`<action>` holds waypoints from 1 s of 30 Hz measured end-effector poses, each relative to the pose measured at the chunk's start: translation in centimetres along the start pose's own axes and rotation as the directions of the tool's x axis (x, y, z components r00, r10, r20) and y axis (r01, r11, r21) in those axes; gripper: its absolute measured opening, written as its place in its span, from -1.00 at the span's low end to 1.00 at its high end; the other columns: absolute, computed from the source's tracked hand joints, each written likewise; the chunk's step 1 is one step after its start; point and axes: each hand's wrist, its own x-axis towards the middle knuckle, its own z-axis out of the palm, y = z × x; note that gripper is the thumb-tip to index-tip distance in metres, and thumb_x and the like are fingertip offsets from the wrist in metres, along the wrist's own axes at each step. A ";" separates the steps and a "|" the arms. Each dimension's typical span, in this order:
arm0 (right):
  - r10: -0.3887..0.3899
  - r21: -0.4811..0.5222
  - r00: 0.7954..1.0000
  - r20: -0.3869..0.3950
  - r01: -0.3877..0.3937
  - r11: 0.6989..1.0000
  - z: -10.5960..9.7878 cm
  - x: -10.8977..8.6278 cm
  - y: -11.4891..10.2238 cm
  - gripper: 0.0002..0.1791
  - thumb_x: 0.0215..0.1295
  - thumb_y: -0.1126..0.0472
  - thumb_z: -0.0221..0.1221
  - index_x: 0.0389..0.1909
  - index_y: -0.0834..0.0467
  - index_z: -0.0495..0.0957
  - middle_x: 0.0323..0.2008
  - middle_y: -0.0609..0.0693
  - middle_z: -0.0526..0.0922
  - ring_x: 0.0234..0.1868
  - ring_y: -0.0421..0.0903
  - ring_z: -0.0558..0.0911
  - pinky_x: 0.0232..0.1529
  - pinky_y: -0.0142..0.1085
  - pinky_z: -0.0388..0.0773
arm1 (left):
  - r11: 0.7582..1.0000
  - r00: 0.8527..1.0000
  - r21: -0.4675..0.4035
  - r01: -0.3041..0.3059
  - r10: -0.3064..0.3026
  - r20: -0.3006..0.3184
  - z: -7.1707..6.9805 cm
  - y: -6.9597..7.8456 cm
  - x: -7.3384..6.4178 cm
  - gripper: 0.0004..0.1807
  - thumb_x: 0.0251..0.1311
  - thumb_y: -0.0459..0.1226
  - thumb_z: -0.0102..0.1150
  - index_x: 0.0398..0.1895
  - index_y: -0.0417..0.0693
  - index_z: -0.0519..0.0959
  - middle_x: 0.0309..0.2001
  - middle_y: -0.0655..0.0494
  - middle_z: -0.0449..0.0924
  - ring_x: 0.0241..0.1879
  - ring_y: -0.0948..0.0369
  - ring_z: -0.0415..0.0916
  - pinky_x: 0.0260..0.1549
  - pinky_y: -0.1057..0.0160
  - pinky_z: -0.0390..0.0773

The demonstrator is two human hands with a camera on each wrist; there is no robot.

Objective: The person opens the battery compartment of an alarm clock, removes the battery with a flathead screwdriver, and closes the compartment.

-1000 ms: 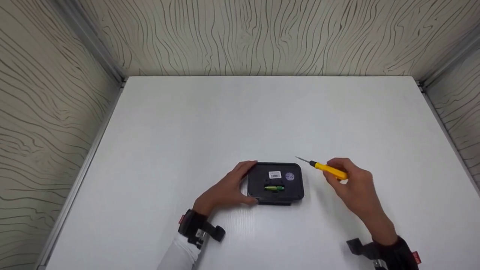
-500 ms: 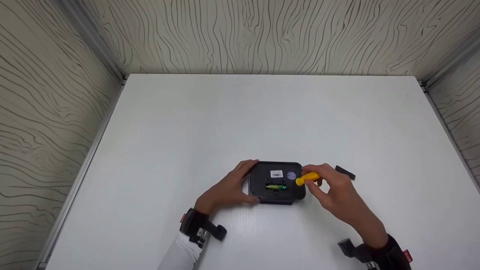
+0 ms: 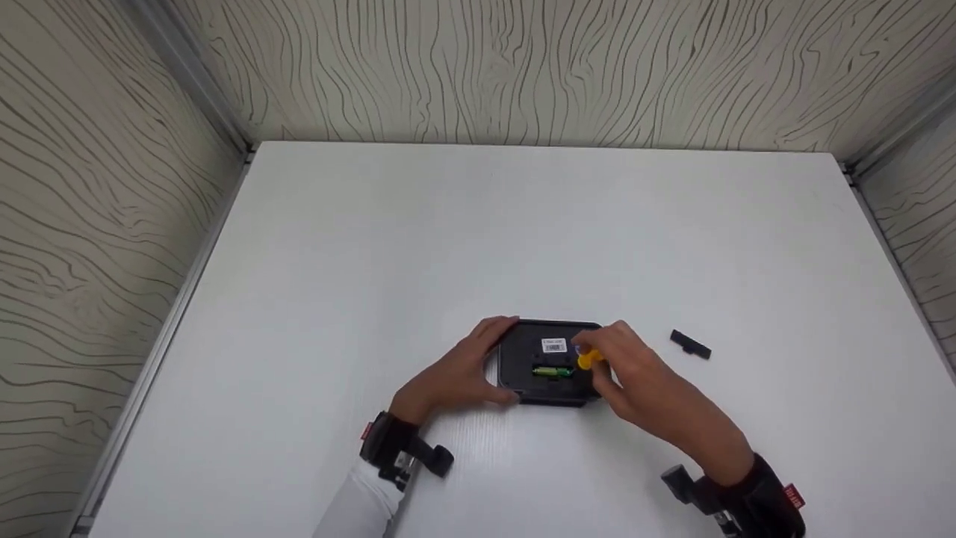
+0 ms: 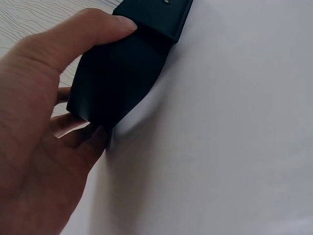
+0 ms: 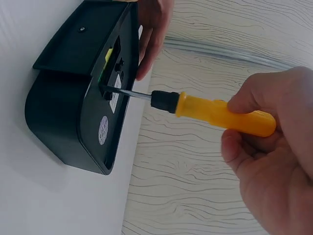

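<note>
Both hands are closed on something: the left hand [image 3: 459, 372] grips a black box [image 3: 515, 366] by its left end, thumb on the near edge and fingertips over the far edge, while the right hand [image 3: 642, 377] pinches the yellow handle of a screwdriver [image 5: 210, 113] between thumb and fingers. Nearest to the person, a white sleeve [image 3: 357, 502] covers the left forearm and ends at a black strap [image 3: 388, 441] round the wrist; the right wrist wears a matching strap [image 3: 758, 493]. Just beyond them sits the box, right of centre in the nearer part of the white table [image 3: 448, 232], with its panel facing up. Along its near side runs a ledge, and a small screw [image 5: 82, 29] shows there. Set into the panel is a narrow slot with a green battery [image 3: 551, 371] in it, and the metal shaft of the screwdriver reaches down to one end of that slot — whether its tip touches the battery I cannot tell. Farther over the panel come a white label [image 3: 553, 345] and a round sticker [image 5: 103, 130]. Off to the right, well apart from the box, a small black cover [image 3: 690, 344] lies on the table — slanted, beyond the right hand. Past the table's far edge stands a pale wall [image 3: 478, 75] with dark wavy lines
</note>
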 end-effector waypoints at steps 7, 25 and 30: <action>-0.091 0.154 0.994 -0.054 0.098 0.983 -0.8 -1.2 2.6 -0.54 0.11 0.53 0.25 0.00 0.07 0.52 -0.13 -0.12 0.62 -0.13 -0.23 0.59 -0.08 -0.48 0.57 | 1.000 1.000 0.014 0.007 -0.007 -0.017 0.0 0.5 0.2 0.15 -0.15 -0.06 0.49 0.53 0.25 0.01 0.44 0.29 0.10 0.41 0.26 0.15 0.37 0.10 0.29; 0.321 0.026 0.916 -0.239 -0.325 0.946 -1.7 -6.0 8.5 -0.69 -0.03 0.46 0.39 -0.19 0.23 0.71 -0.36 0.08 0.75 -0.46 -0.23 0.51 -0.52 -0.54 0.39 | 0.999 0.999 0.042 0.022 -0.023 0.028 -0.3 1.0 0.5 0.18 -0.15 0.14 0.49 0.54 0.25 -0.01 0.51 0.19 -0.01 0.53 0.14 -0.08 0.42 -0.02 0.19; 0.507 -0.009 0.841 -0.190 -0.518 0.855 1.3 -4.3 8.3 -0.75 0.11 0.37 0.27 -0.20 0.43 0.60 -0.37 0.31 0.70 -0.49 0.00 0.60 -0.50 -0.42 0.56 | 0.956 0.992 0.265 -0.128 0.128 0.016 0.2 3.8 1.1 0.01 -0.08 0.17 0.42 0.47 0.24 0.18 0.52 0.27 0.02 0.57 0.12 -0.24 0.45 -0.06 0.11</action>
